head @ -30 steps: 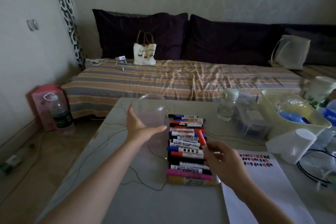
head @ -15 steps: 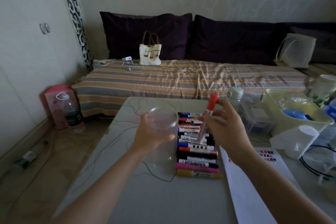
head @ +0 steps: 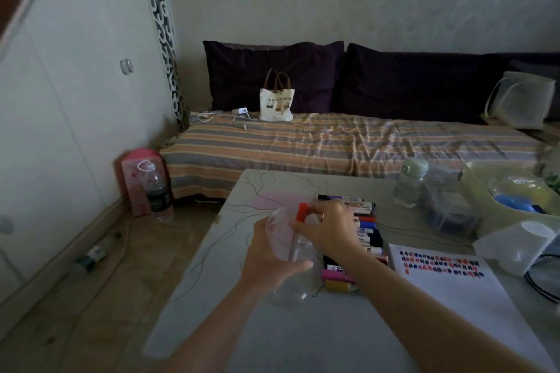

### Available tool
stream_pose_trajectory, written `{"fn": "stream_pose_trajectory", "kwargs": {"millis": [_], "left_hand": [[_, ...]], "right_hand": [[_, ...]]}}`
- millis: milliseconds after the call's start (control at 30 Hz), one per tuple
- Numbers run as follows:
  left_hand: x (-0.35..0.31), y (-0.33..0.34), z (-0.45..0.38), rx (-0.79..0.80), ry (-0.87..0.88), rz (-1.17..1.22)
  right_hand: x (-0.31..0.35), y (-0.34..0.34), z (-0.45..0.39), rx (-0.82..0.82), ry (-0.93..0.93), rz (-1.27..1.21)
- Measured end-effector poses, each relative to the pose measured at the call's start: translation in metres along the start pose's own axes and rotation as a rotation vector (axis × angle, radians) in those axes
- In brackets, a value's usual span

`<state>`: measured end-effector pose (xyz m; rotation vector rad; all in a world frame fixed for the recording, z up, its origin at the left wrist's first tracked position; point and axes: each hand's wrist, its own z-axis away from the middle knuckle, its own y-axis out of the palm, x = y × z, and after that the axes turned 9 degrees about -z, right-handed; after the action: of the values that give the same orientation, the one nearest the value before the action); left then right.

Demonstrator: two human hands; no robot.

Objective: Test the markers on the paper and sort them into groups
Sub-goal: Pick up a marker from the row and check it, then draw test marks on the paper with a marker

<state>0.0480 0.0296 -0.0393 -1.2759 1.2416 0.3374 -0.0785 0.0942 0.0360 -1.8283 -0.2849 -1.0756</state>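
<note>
Grey table [head: 212, 297] stands before a striped couch [head: 333, 142]. Right hand [head: 328, 228] pinches a red-capped marker [head: 301, 213], held upright in the mouth of a clear cup [head: 291, 266] that the left hand [head: 266, 254] grips. Just right lies the marker row [head: 368, 232], then the paper [head: 448, 285] with colour marks.

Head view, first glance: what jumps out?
Both hands meet at table centre: the left hand grips a clear plastic cup while the right hand lowers a red-capped marker into it. Right beside them lies a row of markers, then the test paper with colour swatches.
</note>
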Motion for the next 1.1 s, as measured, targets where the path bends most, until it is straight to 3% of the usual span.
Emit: {"fn": "stream_pose_trajectory", "kwargs": {"millis": [100, 200, 267, 433, 600, 667, 767, 967, 1100], "left_hand": [[0.005, 0.002, 0.0, -0.005, -0.025, 0.04], [0.006, 0.007, 0.0, -0.02, -0.036, 0.101], [0.001, 0.011, -0.003, -0.042, -0.044, 0.127], [0.007, 0.027, 0.002, -0.028, -0.109, 0.062], [0.039, 0.026, 0.037, -0.028, -0.418, -0.105], [0.042, 0.026, 0.052, -0.036, -0.354, -0.203], [0.032, 0.032, 0.063, 0.136, -0.208, -0.237], [-0.026, 0.061, 0.055, 0.319, -0.092, -0.006], [-0.065, 0.092, 0.052, 0.251, -0.104, 0.219]], "right_hand": [[-0.011, -0.006, -0.003, 0.034, 0.012, -0.031], [-0.025, -0.031, -0.007, -0.159, -0.038, -0.242], [-0.047, -0.046, -0.001, -0.235, -0.019, -0.225], [-0.13, -0.032, 0.037, 0.195, 0.093, 0.24], [-0.159, -0.016, 0.047, 0.195, -0.012, 0.468], [-0.163, -0.012, 0.045, 0.187, -0.04, 0.534], [-0.163, -0.009, 0.043, 0.182, -0.083, 0.604], [-0.147, -0.046, 0.057, 0.085, -0.131, 0.262], [-0.139, -0.089, 0.084, 0.138, -0.1, 0.025]]}}
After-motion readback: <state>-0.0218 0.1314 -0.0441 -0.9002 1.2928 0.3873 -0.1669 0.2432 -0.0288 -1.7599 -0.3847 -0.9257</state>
